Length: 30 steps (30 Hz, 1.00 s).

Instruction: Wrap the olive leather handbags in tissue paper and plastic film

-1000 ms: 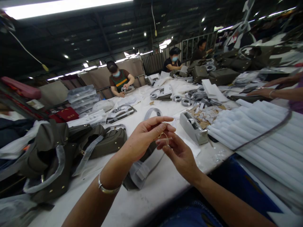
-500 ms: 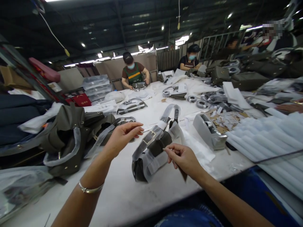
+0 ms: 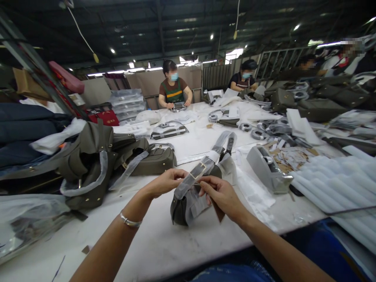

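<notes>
A small olive handbag (image 3: 179, 205) stands on the white table (image 3: 176, 243) in front of me, its strap (image 3: 205, 164) and body wrapped in clear plastic film. My left hand (image 3: 166, 183) pinches the wrapped strap just below its gold buckle (image 3: 197, 171). My right hand (image 3: 220, 196) has its fingers closed at the strap on the other side of the buckle. A brown tag hangs under its palm.
A grey tape dispenser (image 3: 268, 169) sits to the right, beside rows of white foam rolls (image 3: 337, 176). Olive bags (image 3: 96, 160) pile up at the left. Several people sit working at the far side of the table, among tape rolls and paper scraps.
My hands were apart half a second ago; both have come together onto the bag's wrapped strap at the buckle. The view has turned slightly left.
</notes>
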Tool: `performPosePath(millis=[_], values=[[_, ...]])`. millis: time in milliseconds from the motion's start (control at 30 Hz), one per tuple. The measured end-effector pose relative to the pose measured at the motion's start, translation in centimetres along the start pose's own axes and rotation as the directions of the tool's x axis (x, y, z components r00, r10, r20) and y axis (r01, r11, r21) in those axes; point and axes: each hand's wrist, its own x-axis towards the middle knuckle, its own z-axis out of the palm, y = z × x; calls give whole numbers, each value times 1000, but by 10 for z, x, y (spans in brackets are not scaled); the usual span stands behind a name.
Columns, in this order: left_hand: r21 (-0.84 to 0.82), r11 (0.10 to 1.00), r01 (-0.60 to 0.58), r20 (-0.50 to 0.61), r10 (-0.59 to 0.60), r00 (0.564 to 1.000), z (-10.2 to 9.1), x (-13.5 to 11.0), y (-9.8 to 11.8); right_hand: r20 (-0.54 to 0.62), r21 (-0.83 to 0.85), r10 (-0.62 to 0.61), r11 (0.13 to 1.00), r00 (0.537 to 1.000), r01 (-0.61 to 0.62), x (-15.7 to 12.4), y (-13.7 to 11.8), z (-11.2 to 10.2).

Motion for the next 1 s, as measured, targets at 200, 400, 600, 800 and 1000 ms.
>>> performPosePath(millis=[200, 400, 600, 800, 1000], values=[[-238, 970, -55, -182, 11, 983, 0, -30, -4, 102, 21, 88, 996, 991, -90, -27, 3, -12], [-521, 831, -194, -300, 34, 953, 12, -39, -5, -44, -6, -78, 997, 996, 77, -39, -6, -8], [-459, 858, -230, -322, 81, 943, 11, -39, -8, 164, 270, -202, 951, 965, 153, -33, -20, 0], [-142, 966, -217, -283, 171, 944, 14, -38, 6, 123, 3, -316, 948, 941, 318, -13, -35, 12], [127, 945, -301, -354, 327, 876, 22, -49, 33, 150, -434, -482, 752, 863, 496, -2, -50, 19]])
